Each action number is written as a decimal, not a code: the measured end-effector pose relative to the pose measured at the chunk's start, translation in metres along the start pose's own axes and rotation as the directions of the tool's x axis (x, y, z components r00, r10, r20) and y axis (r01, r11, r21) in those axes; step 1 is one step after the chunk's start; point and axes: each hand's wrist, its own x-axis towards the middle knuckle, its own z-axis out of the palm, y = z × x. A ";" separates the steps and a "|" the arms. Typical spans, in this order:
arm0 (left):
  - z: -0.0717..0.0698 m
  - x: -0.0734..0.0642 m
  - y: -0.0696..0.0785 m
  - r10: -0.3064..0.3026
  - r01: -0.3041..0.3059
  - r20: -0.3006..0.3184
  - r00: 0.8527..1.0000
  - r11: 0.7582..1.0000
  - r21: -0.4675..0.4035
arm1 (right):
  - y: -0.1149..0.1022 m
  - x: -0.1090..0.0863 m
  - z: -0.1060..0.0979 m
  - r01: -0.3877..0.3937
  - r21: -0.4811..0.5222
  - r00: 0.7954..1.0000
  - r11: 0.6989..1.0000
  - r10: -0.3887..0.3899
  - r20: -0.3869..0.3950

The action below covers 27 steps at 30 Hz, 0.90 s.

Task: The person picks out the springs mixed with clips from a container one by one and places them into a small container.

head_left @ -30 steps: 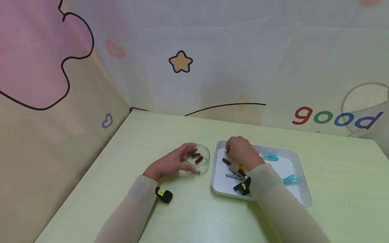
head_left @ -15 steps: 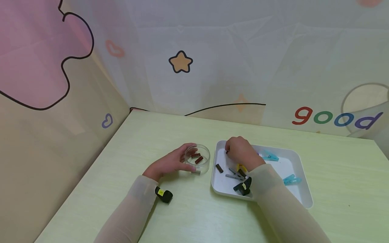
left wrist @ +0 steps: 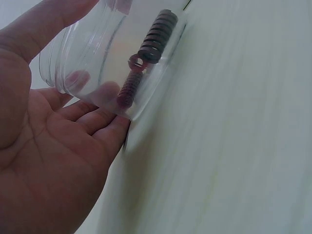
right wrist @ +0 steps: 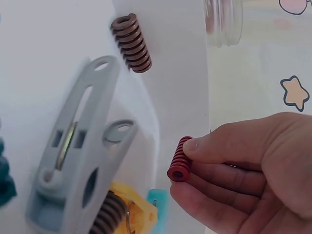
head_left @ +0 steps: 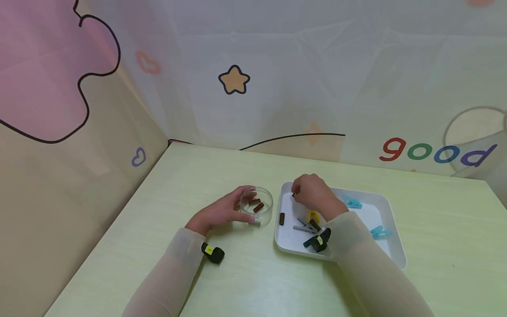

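A clear round jar (head_left: 268,217) stands on the table, gripped from the left by my left hand (head_left: 222,212), thumb in front and fingers behind. Through its wall in the left wrist view show a dark brown coil spring (left wrist: 158,36) and red springs (left wrist: 129,87). Over the back left corner of the white tray (head_left: 291,251), my right hand (head_left: 314,193) pinches a red coil spring (right wrist: 180,158) between thumb and fingers. Along the tray's left wall lies a brown spring (head_left: 281,219). A grey clothespin (head_left: 304,229) sits nearby, beside a yellow clip (head_left: 313,215) and another dark spring (head_left: 315,225).
Two light blue clothespins lie in the tray, one at the back (head_left: 352,201) and one at the right (head_left: 381,233). A black wrist camera (head_left: 320,240) on the right sleeve hides part of the tray. A printed cloth (head_left: 277,88) hangs behind the table.
The loose brown spring has rolled left to the tray's side wall. My right hand has risen slightly with the red spring. My left hand keeps its hold on the jar.
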 end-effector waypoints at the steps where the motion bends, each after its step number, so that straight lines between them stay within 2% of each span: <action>1: 0.000 0.000 0.000 -0.001 0.001 0.002 1.000 1.000 0.002 | 0.000 0.000 -0.001 0.001 -0.002 1.000 1.000 -0.001 -0.002; 21: -0.001 0.001 -0.002 0.027 -0.027 0.004 1.000 1.000 -0.004 | -0.010 -0.007 -0.012 0.033 0.026 0.999 0.999 -0.033 -0.024; 27: 0.000 0.000 -0.001 0.015 -0.015 0.002 1.000 1.000 -0.002 | -0.014 -0.011 -0.015 0.044 0.044 0.999 0.998 -0.043 -0.032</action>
